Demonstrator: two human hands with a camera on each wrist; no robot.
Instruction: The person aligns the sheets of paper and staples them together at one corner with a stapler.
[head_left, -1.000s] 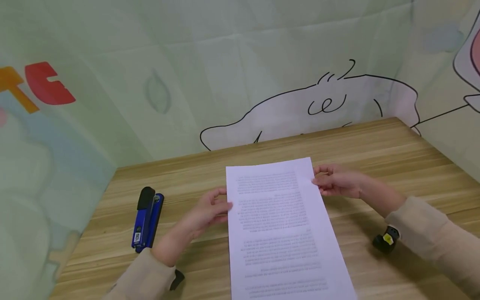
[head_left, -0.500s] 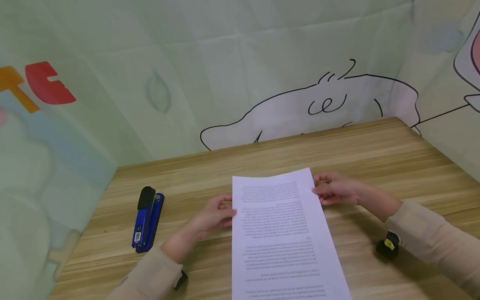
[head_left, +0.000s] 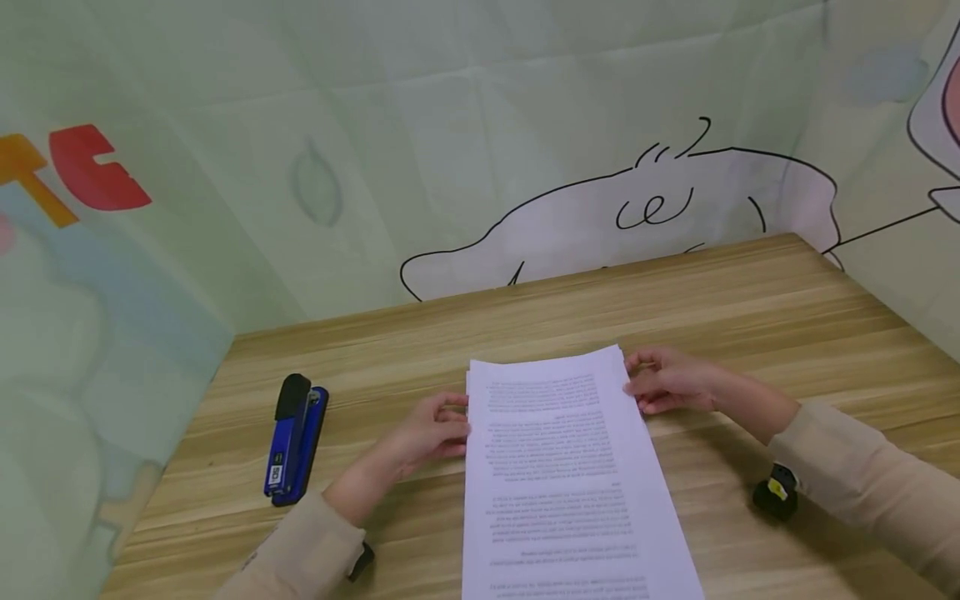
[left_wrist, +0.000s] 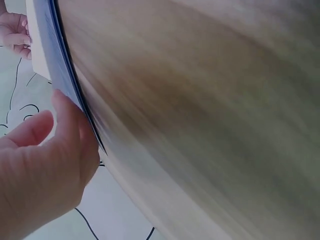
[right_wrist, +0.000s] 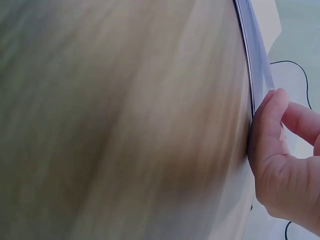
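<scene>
Between the two hands lies a small stack of printed paper [head_left: 555, 483], its text upside down in the head view and its top edge bowed. Slivers of lower sheets stick out at the top corners. My left hand [head_left: 431, 433] holds the stack's left edge between thumb and fingers, near the far end. On the opposite edge, my right hand [head_left: 671, 383] grips with thumb and curled fingers. Each wrist view shows the stack's thin edge, with the left hand [left_wrist: 45, 165] and right hand [right_wrist: 285, 160] right at it. The paper's near end runs out of the head view.
A blue and black stapler [head_left: 296, 442] rests on the wooden table [head_left: 360, 350], left of the left forearm. Behind the table hangs a pale green cloth backdrop [head_left: 450, 167] with cartoon drawings. A black wrist device [head_left: 776, 492] sits under the right sleeve.
Both hands have brought the paper nearer and slightly lower, the left hand also moving a little right. Edges of lower sheets now show at the top corners. The stapler has stayed put.
</scene>
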